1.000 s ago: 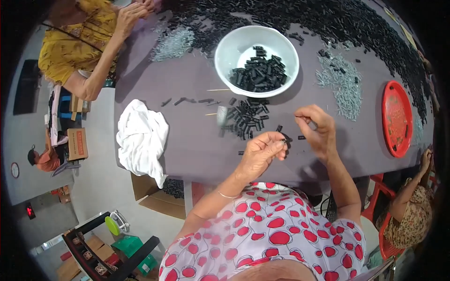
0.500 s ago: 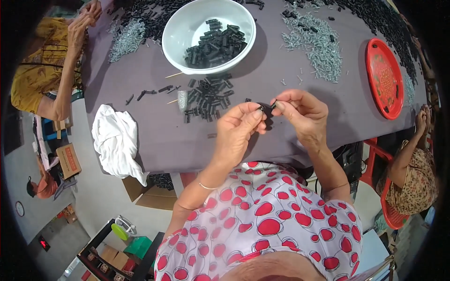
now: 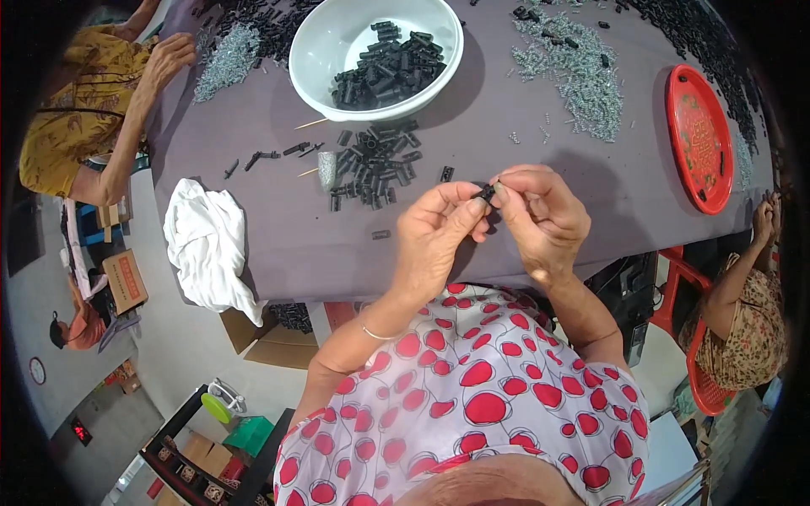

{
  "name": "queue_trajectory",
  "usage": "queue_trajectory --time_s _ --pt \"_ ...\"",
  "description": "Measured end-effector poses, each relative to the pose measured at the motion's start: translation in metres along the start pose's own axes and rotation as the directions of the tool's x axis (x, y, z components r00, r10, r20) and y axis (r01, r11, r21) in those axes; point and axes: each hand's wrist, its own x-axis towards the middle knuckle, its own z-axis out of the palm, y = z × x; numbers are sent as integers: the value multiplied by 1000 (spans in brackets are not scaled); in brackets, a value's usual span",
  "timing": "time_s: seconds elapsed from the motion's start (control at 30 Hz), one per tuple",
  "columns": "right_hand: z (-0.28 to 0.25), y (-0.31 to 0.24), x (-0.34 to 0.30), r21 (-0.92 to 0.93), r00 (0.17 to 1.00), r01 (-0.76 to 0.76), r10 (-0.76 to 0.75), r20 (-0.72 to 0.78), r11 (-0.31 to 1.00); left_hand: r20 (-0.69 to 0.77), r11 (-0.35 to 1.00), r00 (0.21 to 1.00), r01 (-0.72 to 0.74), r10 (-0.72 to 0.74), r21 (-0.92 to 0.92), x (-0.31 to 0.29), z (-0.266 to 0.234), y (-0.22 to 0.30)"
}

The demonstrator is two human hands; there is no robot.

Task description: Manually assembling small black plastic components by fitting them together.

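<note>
Nearer than the bowl (image 3: 327,52), the left hand (image 3: 437,236) and right hand (image 3: 548,221) are narrowly pinching a black part (image 3: 487,193), probably light, stiff, best gripped by its sides.

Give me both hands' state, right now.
Left hand: closed, holding a small black plastic-looking piece, partly hidden.
Right hand: closed in a pinch close to that piece; whether it holds anything cannot be told.

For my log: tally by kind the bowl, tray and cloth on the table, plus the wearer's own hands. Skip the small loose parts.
White bowl: 1
Red tray: 1
White cloth: 1
Wearer's hands, left hand and right hand: 2
Total: 5
</note>
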Motion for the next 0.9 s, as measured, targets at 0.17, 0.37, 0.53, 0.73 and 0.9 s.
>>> queue_trajectory --time_s 0.17,0.37,0.53,0.73,0.9 --pt "2 11 -4 -84 997 49 -53 -48 995 -1 1000 1000 -15 15 -18 2 -1 -6" --pt "5 15 -4 -137 996 62 -70 -54 989 -37 997 998 -48 50 57 3 1 -10" --pt "3 22 -3 -170 995 90 -94 -19 981 -76 993 995 -50 58 103 4 -1 -14" --pt "7 24 -10 -79 1000 -2 0 -30 997 -81 995 994 -63 69 73 4 0 -17" --pt "13 27 -9 -71 992 33 -42 -118 997 -118 1000 993 4 -2 21 4 4 -9"
